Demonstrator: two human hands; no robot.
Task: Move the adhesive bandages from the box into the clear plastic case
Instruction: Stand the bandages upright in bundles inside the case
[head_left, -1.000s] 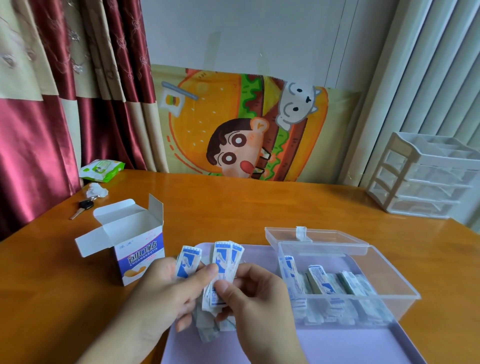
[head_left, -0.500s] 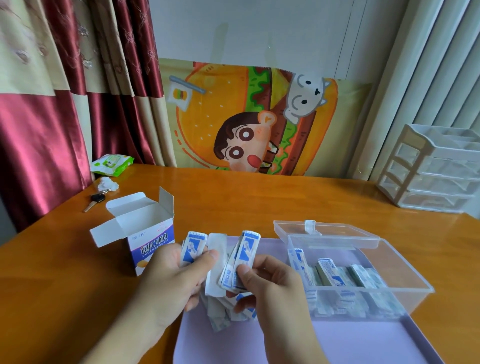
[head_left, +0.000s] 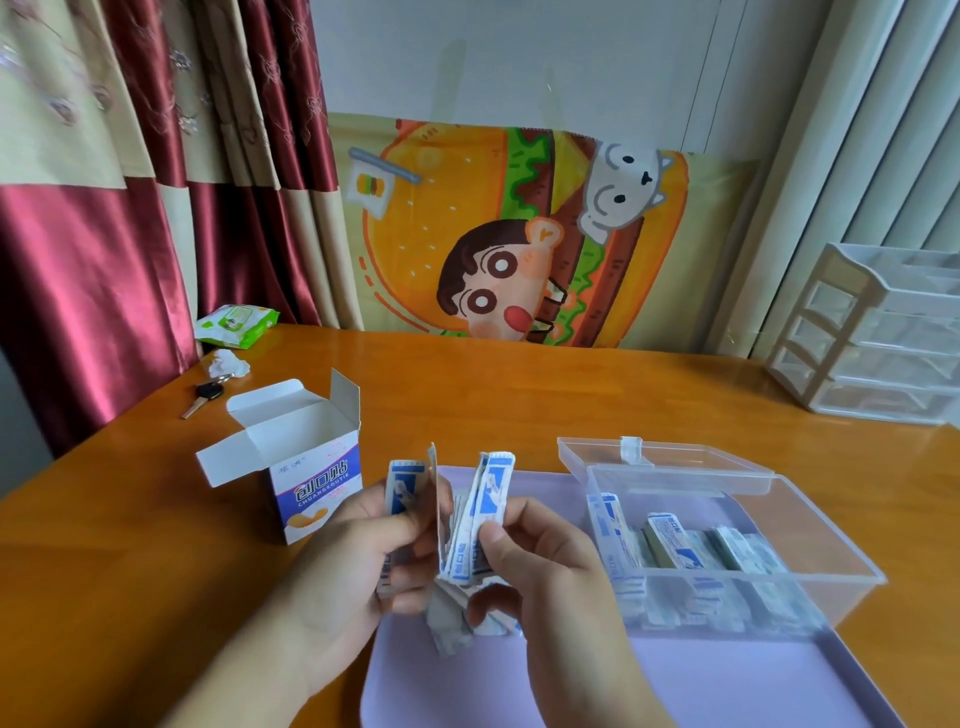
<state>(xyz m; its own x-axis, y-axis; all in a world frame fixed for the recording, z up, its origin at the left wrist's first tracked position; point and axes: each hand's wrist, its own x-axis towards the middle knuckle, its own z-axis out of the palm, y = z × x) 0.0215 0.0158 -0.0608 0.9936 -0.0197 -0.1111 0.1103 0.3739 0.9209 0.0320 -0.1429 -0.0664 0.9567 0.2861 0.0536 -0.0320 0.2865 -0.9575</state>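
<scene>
Hands occupy the lower centre of my head view, both raised over the near left end of a flat lilac plastic tray (head_left: 701, 686) lying on the orange-brown wooden counter (head_left: 519, 405). Left hand (head_left: 358, 566): fingers curled, thumb pressing a few blue-and-white wrapped adhesive bandages (head_left: 402, 486) against the fingers, the strips standing roughly upright. Right hand (head_left: 540, 566): thumb and forefinger pinching a second, thicker sheaf of wrapped bandages (head_left: 485, 512), likewise upright and fanned slightly at the top. Further strips hang below the two hands, just above the tray; I cannot tell which hand bears them.

White and purple cardboard bandage box (head_left: 317, 483): upright on the counter, left of the tray, just beyond the left hand, top flaps open. I cannot see into it.

Clear rectangular plastic case (head_left: 810, 530): on the right part of the tray, its hinged lid (head_left: 665, 457) laid back flat behind it. More wrapped bandages (head_left: 675, 545) stand and lean in rows inside, along the near wall.

Other items noted: a green-and-white soft packet of wipes (head_left: 236, 325) at the far left corner of the counter, a crumpled white tissue (head_left: 226, 364) near it, a black-headed key (head_left: 202, 397) beside the tissue, and a white plastic drawer unit (head_left: 878, 332) at the far right. A cartoon burger cloth (head_left: 519, 228) hangs on the wall behind, with dark red and cream curtains (head_left: 130, 182) to its left.
</scene>
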